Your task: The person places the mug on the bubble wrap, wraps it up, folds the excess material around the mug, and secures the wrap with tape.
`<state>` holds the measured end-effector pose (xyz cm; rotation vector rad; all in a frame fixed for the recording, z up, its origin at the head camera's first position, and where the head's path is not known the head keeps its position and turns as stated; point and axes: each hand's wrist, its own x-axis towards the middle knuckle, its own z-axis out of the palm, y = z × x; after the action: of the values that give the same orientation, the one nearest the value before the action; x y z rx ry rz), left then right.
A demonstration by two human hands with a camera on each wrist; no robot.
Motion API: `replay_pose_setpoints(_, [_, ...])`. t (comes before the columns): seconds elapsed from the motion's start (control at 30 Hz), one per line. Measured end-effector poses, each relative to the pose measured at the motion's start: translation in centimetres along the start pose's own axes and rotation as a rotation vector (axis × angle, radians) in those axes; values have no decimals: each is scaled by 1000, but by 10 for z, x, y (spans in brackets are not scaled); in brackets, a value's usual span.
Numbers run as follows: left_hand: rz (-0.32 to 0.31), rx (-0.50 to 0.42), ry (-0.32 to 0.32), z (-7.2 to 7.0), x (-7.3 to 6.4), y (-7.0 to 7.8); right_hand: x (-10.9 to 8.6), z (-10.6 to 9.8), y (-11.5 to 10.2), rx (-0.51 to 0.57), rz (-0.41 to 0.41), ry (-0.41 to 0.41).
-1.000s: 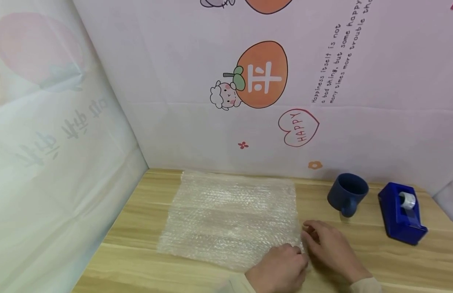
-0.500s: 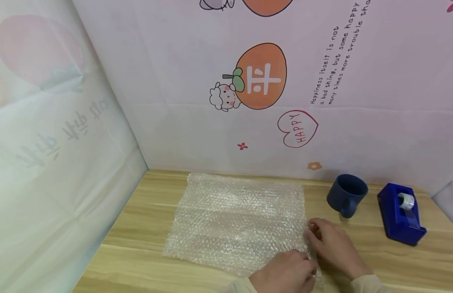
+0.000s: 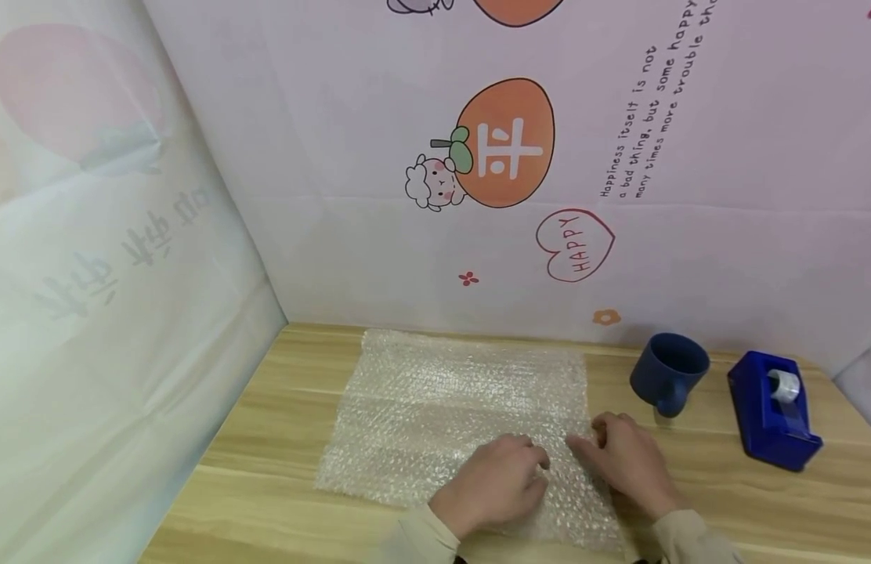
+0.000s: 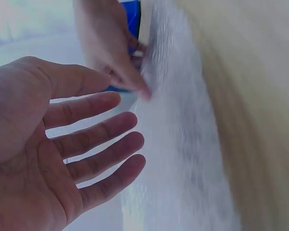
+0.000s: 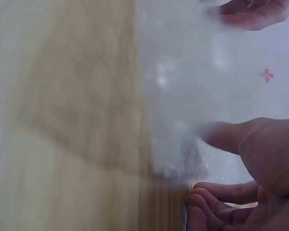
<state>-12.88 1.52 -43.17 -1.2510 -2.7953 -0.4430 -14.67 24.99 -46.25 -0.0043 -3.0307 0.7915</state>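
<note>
A clear sheet of bubble wrap (image 3: 435, 407) lies spread on the wooden table in the head view. My left hand (image 3: 492, 479) is over its near right part, and the left wrist view shows that hand (image 4: 53, 144) with fingers extended and apart, holding nothing. At the wrap's right edge is my right hand (image 3: 627, 462), its thumb stretched over the sheet. In the right wrist view a gap shows between the right hand's thumb (image 5: 226, 137) and its bent fingers, beside the wrap's corner (image 5: 171, 166).
A dark blue mug (image 3: 668, 374), handle toward me, stands beyond my right hand. Farther right is a blue tape dispenser (image 3: 770, 411) with a roll of clear tape (image 3: 784, 386). A printed cloth (image 3: 337, 235) rises behind the table's back edge.
The bubble wrap slid slightly right, then stayed put. My left hand has left its near right corner, moving left and away from me. My right thumb has shifted left over the sheet.
</note>
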Motion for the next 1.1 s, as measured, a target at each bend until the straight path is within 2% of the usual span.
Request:
replay_pose_setpoints(0.3, [-141,-92,-9,-13,-11,-26,3,3,0,86,25,-5])
replay_pose_setpoints(0.5, [-210,-105,-3,-19,-19,-38,3,-1,8,89,-14,67])
replay_pose_setpoints(0.9, [-262,-78,30,-25,-30,-55,-6,-19,37,25,-29,166])
replay_pose_setpoints(1.1, [-288,-54,52,-26,-35,-62,-8,-26,50,1,-9,191])
